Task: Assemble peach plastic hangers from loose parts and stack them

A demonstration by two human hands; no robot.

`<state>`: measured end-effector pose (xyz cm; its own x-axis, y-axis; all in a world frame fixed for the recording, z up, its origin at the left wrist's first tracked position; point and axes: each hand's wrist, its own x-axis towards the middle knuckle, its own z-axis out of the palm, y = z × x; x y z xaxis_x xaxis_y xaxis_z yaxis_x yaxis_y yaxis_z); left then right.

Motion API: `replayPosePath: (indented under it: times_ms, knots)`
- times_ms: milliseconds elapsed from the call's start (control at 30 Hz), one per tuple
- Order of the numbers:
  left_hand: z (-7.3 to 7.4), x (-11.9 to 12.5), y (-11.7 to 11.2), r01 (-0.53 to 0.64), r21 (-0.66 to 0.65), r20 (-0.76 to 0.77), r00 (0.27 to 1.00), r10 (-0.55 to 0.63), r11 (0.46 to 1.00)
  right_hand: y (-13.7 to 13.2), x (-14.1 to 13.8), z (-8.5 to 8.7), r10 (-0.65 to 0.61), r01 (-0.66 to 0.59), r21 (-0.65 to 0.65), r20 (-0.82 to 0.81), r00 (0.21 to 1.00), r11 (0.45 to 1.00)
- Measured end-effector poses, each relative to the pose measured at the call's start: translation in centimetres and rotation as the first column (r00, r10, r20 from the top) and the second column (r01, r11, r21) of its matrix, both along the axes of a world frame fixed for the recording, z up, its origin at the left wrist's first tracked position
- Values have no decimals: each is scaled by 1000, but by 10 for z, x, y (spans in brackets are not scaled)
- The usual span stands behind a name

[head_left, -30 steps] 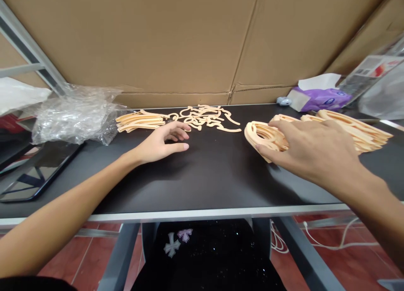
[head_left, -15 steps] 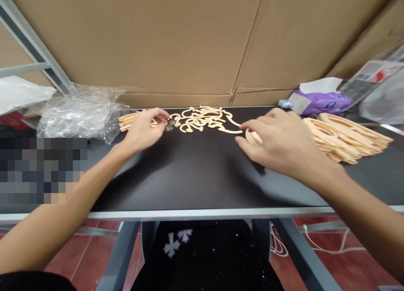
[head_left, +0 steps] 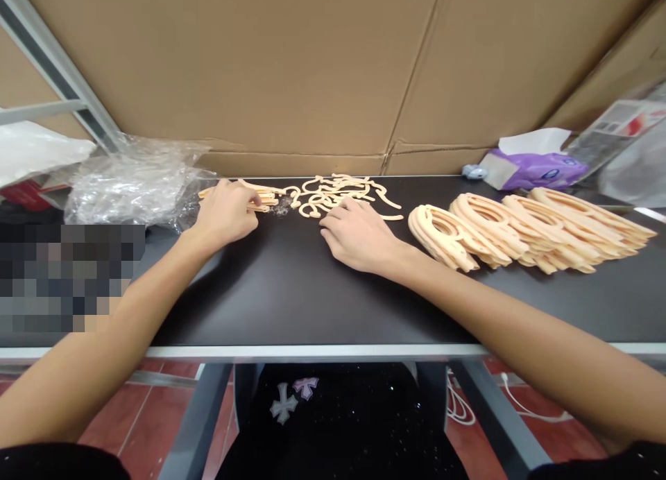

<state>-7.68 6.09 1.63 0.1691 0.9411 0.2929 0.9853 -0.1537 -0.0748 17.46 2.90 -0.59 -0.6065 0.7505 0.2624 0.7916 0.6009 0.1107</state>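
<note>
My left hand (head_left: 229,213) is at the far left of the table, its fingers curled over a low stack of long peach-coloured strips (head_left: 266,201); its fingertips are partly hidden. My right hand (head_left: 356,234) reaches in from the right, palm down. Its fingers are loosely apart at the near edge of a loose pile of peach-coloured hook-shaped pieces (head_left: 317,204), and I see nothing held in it. Right of that hand lies a bundle of looped peach-coloured pieces (head_left: 440,236), the nearest in an overlapping row.
More looped bundles (head_left: 567,227) overlap toward the right. Behind them stand a purple tissue pack (head_left: 541,169) and a small grey-blue object (head_left: 475,171). Crumpled clear plastic (head_left: 130,185) lies at the left. Small clear bits (head_left: 281,208) lie beside the strips. Cardboard (head_left: 312,71) walls the back.
My right hand has let go of the looped bundle, which now lies at the row's left end, and has moved left to the hooked pieces. My left hand has shifted slightly left and down onto the strips.
</note>
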Motion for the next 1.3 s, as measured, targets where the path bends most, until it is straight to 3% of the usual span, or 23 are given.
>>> replayPosePath:
  times_ms: [200, 400, 733, 933, 1133, 1300]
  knots:
    - [-1, -3, 3, 43, 14, 18, 999, -43, 999, 3, 2, -1, 59, -59, 2, -140, 988, 998]
    - [-2, -4, 6, 47, -24, 71, 996, -45, 999, 4, -2, -5, 121, -136, -79, -171, 978, 988]
    - [-2, -2, 4, 148, -88, 267, 956, -120, 985, 8, 3, -2, 129, -155, -54, -326, 936, 987]
    - [-3, 4, 4, 283, -132, 427, 881, -203, 950, 12, 6, -4, 126, -155, -52, -361, 924, 987]
    - [1, 15, -7, 451, -161, 537, 786, -305, 878, 10, 7, 0, 64, -93, -65, -356, 932, 994]
    - [4, 21, -14, 495, -181, 584, 750, -312, 850, 7, 9, 4, -51, 37, -58, -257, 965, 998]
